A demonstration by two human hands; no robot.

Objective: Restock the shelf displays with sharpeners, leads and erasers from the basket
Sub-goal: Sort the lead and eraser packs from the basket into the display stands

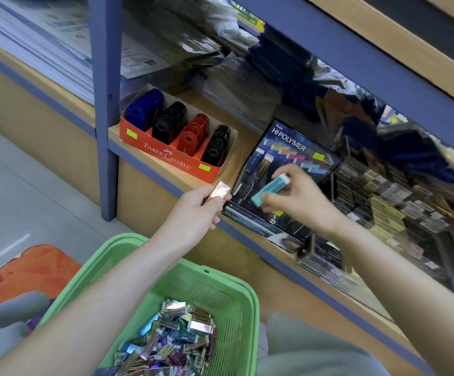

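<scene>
Pinching a slim teal eraser (270, 189) in the right hand (300, 200), over the black Hi-Polymer cardboard display (288, 147) at the front edge of the wooden shelf (243, 149). Gripping a shiny pink foil packet (219, 190) in the left hand (196, 210), near the display's left corner, above the green plastic basket (220, 275).

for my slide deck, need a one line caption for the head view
Restocking: right hand holds a teal eraser at the Hi-Polymer display, left hand holds a shiny pink packet
</scene>
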